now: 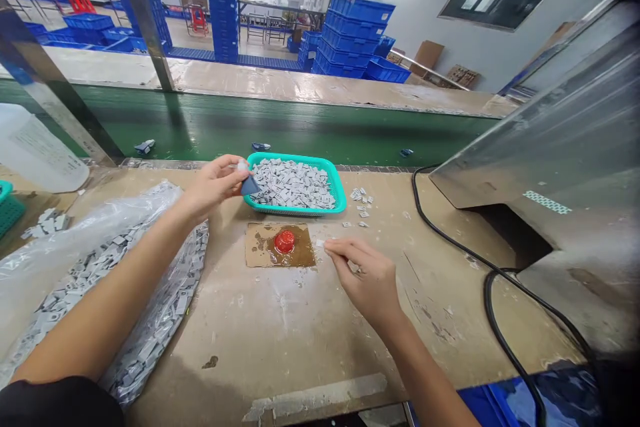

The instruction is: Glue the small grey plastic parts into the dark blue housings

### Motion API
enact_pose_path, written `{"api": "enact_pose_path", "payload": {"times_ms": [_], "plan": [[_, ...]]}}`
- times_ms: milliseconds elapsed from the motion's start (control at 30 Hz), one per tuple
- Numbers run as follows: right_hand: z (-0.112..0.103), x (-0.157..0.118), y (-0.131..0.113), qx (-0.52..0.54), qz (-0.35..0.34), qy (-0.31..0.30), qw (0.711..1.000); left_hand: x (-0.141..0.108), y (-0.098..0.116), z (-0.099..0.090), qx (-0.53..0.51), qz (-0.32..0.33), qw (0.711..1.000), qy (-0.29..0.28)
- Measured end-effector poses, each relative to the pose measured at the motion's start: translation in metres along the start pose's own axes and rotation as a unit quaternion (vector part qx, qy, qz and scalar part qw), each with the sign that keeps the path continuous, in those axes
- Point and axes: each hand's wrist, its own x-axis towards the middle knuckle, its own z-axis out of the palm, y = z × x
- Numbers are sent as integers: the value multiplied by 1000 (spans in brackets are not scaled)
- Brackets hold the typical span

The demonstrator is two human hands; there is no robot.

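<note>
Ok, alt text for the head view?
At a worn workbench, a person's left hand pinches a small dark blue piece beside a teal tray of grey pieces, while the right hand sits near a red blob on stained cardboard. A plastic bag of grey pieces lies at left; a green conveyor belt runs behind.

On my bench (250, 340), the tray (341, 192) of parts (293, 183) sits at the far edge, with loose parts (361, 200) just to its right and a square of cardboard (255, 247) directly in front of it, a small dome (285, 241) on top. The bag (100, 227) lies to my left, full of more parts. Behind the bench runs a conveyor (300, 127), with stacked crates (350, 37) beyond it, while a machine (550, 127) stands to my right, a cable (493, 273) lying on the bench before it.
</note>
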Motion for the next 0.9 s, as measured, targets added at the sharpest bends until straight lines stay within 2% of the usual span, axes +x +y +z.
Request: {"api": "enact_pose_path", "payload": {"times_ms": [33,100,167,233,333,500,600,667,733,800,900], "plan": [[1,1,-3,-3,6,2,1000,-3,2,7,-104,-38,993,-31],[3,1,-8,0,16,-11,1000,-7,5,18,-247,-94,963,-49],[6,-1,-10,-1,27,3,1000,-10,6,25,-328,-116,937,-36],[9,-3,-10,-10,27,23,999,-12,9,27,-359,-111,926,-30],[14,-6,-7,-20,11,13,1000,-15,12,28,-334,-98,935,-62],[16,-6,-6,2,34,17,999,-23,10,36,-230,-85,961,-126],[9,-1,-15,65,104,43,992,-32,6,47,-128,-62,976,-163],[1,4,-23,138,164,85,973,-38,5,54,-67,-62,981,-174],[-6,10,-29,212,194,107,952,-43,4,60,-39,-74,980,-180],[-10,14,-33,249,190,102,944,-46,4,64,-43,-91,976,-192],[-13,18,-38,242,153,77,955,-47,4,64,-68,-95,971,-209]]}}
